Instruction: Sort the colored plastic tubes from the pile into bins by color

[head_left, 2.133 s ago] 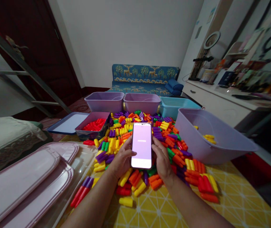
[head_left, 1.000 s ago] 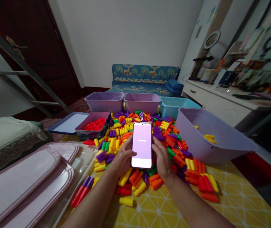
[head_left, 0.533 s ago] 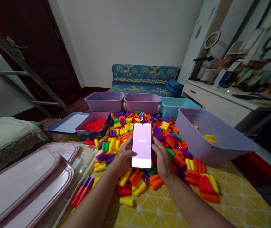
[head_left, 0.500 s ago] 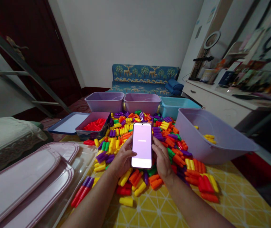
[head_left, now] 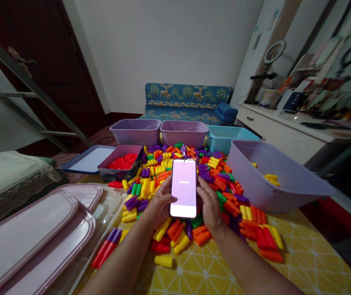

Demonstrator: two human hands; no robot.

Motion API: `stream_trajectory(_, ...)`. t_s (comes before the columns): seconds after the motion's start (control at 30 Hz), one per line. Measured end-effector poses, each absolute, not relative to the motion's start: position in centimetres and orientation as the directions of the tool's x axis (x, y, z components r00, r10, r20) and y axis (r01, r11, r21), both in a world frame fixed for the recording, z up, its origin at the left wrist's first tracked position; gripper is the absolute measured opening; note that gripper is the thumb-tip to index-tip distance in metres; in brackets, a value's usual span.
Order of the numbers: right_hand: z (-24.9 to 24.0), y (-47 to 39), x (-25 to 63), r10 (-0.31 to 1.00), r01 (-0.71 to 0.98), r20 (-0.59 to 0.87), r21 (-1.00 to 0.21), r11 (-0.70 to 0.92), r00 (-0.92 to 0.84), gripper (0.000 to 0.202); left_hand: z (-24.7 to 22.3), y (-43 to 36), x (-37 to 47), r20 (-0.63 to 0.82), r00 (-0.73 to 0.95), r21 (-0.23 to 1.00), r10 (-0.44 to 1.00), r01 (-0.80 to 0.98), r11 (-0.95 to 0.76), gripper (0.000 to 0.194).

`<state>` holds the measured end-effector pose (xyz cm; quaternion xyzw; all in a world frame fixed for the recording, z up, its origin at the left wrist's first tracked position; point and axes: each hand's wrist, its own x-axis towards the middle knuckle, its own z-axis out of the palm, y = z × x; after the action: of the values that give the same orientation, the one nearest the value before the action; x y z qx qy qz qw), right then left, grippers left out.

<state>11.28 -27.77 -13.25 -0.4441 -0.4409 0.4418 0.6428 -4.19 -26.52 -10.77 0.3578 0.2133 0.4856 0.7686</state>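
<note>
A smartphone (head_left: 184, 188) with a lit pink and white screen is held upright over a heap of colourful plastic pieces. My left hand (head_left: 159, 205) grips its left edge, the thumb resting on the lower left of the screen. Along the right edge, my right hand (head_left: 209, 205) holds it too, with the thumb beside the frame. Around and beneath both hands lie yellow, orange, red, green and purple pieces, such as a yellow piece (head_left: 163, 261) near the front. The fingers behind the phone are hidden.
Purple bins (head_left: 135, 133) and a blue bin (head_left: 232, 141) line the back. A large purple bin (head_left: 273, 196) with yellow pieces stands right. A box (head_left: 118, 175) of red pieces is at left, near pink lids (head_left: 30, 217). The cloth (head_left: 206, 272) is yellow.
</note>
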Motion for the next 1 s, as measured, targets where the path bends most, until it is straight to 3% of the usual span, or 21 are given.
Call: stream_trajectory(1.0,-13.58,-27.87,11.37,0.953,-0.134,0.177,-0.968,0.214,0.246,0.053,-10.91,-26.5,-4.26,0.018,0.44,0.747,0.898,-0.603,0.281,0.09)
